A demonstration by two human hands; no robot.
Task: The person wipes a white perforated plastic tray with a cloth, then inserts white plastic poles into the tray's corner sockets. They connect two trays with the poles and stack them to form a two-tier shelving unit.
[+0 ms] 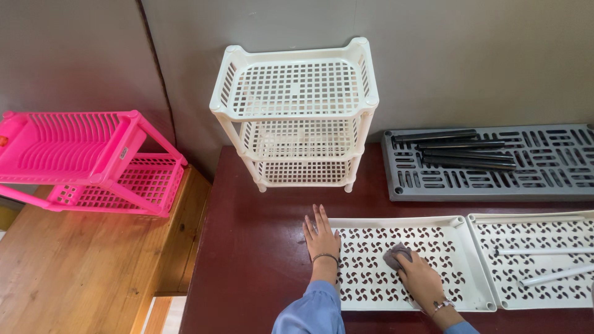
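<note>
A white perforated plastic shelf tray (445, 226) lies flat on the dark red table (247, 247). My left hand (320, 235) rests flat and open on the tray's left edge, fingers spread. My right hand (424, 278) presses a small grey cloth (396, 253) onto the tray's middle. A second white perforated tray (538, 222) lies to the right with two white tubes (544, 250) on it.
A white three-tier basket rack (297, 111) stands at the table's back against the wall. A grey slatted tray (489, 176) with several black tubes (464, 151) lies at the back right. A pink dish rack (86, 161) sits on a wooden surface (74, 266) to the left.
</note>
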